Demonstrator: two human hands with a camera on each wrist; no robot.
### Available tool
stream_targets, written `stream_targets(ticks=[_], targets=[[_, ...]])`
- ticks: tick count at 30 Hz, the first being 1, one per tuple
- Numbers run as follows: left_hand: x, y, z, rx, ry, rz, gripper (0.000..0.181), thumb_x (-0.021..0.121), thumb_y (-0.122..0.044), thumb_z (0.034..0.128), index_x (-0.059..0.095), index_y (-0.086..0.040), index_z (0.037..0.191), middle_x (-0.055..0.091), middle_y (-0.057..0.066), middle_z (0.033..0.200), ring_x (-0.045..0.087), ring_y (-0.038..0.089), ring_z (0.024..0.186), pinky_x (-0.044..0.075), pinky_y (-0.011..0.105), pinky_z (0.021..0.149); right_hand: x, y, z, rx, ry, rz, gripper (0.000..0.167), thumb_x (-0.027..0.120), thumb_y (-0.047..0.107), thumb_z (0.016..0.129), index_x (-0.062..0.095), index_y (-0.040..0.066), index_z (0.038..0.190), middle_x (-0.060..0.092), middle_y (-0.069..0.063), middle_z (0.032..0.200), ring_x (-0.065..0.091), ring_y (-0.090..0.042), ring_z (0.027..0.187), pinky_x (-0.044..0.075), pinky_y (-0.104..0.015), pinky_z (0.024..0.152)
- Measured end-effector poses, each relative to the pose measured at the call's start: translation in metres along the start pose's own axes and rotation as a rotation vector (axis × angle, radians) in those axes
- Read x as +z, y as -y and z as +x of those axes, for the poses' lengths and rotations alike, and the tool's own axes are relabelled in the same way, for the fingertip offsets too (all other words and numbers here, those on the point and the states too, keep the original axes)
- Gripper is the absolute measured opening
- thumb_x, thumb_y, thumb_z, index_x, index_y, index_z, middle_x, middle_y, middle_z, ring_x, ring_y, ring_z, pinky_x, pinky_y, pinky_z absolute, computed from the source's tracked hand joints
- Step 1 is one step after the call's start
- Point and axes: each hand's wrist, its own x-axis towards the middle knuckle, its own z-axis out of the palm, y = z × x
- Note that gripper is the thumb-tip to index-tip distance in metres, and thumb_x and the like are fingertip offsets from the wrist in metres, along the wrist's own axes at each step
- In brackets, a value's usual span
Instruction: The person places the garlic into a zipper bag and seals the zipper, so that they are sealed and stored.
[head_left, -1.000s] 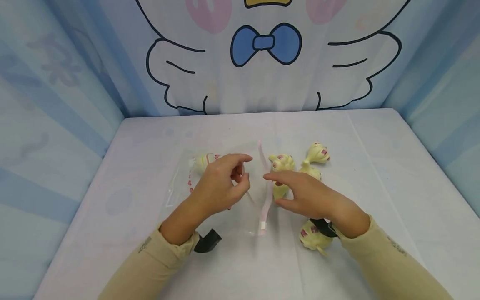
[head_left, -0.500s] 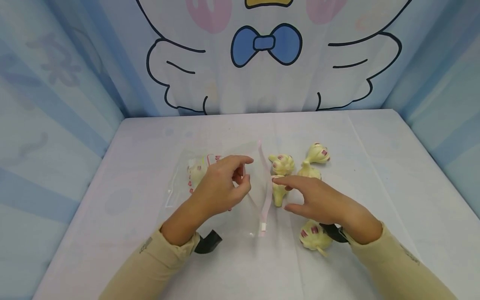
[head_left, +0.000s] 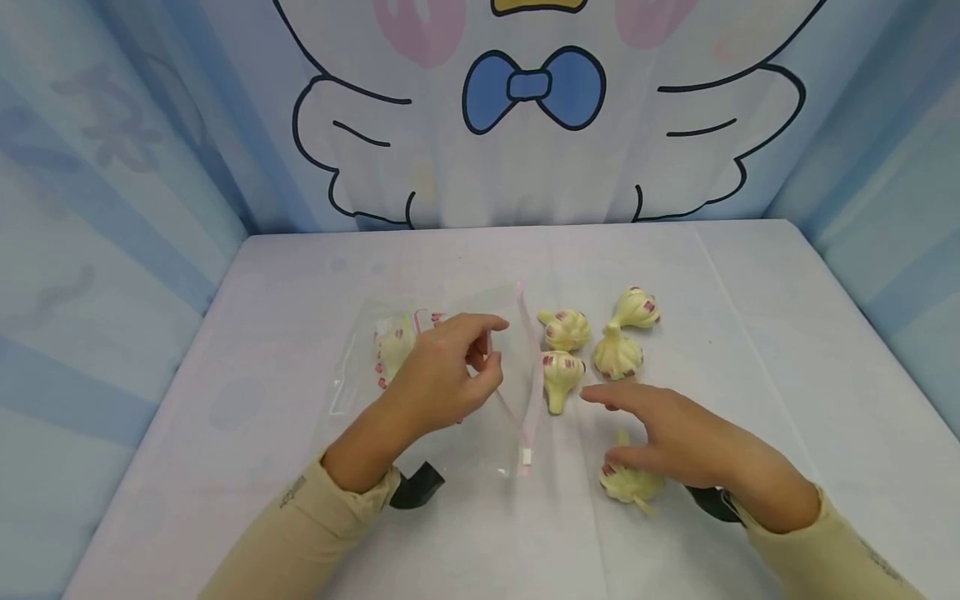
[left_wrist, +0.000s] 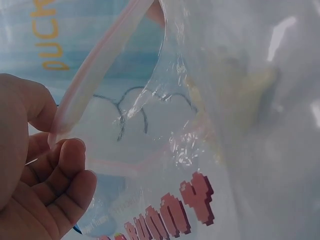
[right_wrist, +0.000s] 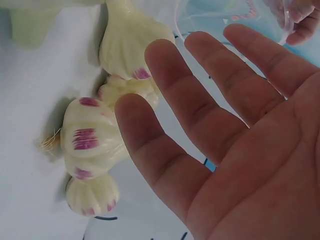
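Observation:
My left hand (head_left: 442, 375) pinches the pink edge of a clear zip bag (left_wrist: 92, 75); in the left wrist view the bag's mouth is spread apart and red lettering shows on its wall. A pale garlic bulb (head_left: 393, 343) is visible through the bag's far left part. My right hand (head_left: 678, 437) holds nothing, with fingers extended and thumb apart, above a garlic bulb (head_left: 630, 485) that it partly covers. Beside the bag's pink zip strip lie two garlic bulbs, one stem-down (head_left: 561, 377) and one behind it (head_left: 567, 330).
Two more garlic bulbs, a nearer one (head_left: 618, 354) and a farther one (head_left: 637, 307), lie touching or nearly so to the right. A white cloth covers the table (head_left: 300, 275). Behind it hangs a printed curtain (head_left: 525, 175), with blue curtains along both sides.
My right hand has drawn back from the bag's mouth, rightward and toward me, over the near garlic bulb. The left hand has stayed at the bag. The bulb inside has shifted slightly left.

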Motion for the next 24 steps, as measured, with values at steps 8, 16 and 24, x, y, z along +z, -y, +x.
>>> stream_targets(ticks=[8,16,24], targets=[[-0.001,0.001,-0.001,0.004,-0.001,0.0,0.03,0.065,-0.004,0.0857,0.067,0.002,0.115,0.058,0.005,0.083,0.058,0.015,0.073,0.054,0.025,0.069,0.003,-0.007,-0.017,0.085,0.063,0.011,0.07,0.077,0.041,0.086,0.052,0.011,0.144,0.051,-0.005,0.146,0.049,-0.032,0.132,0.041,-0.057,0.104],[-0.002,0.0,-0.001,0.009,-0.001,-0.001,0.03,0.066,-0.003,0.0857,0.066,0.003,0.115,0.058,0.006,0.083,0.058,0.015,0.073,0.054,0.025,0.069,0.01,-0.015,-0.024,0.134,0.1,0.014,0.074,0.082,0.038,0.081,0.053,0.011,0.143,0.05,-0.006,0.147,0.047,-0.036,0.133,0.04,-0.059,0.104],[-0.001,0.0,-0.002,-0.011,0.015,-0.006,0.031,0.065,-0.004,0.0859,0.067,0.001,0.116,0.058,0.004,0.083,0.056,0.014,0.073,0.052,0.025,0.067,0.017,-0.025,-0.026,0.08,0.12,0.021,0.068,0.08,0.033,0.084,0.053,0.009,0.142,0.052,-0.007,0.145,0.048,-0.035,0.132,0.041,-0.058,0.103]])
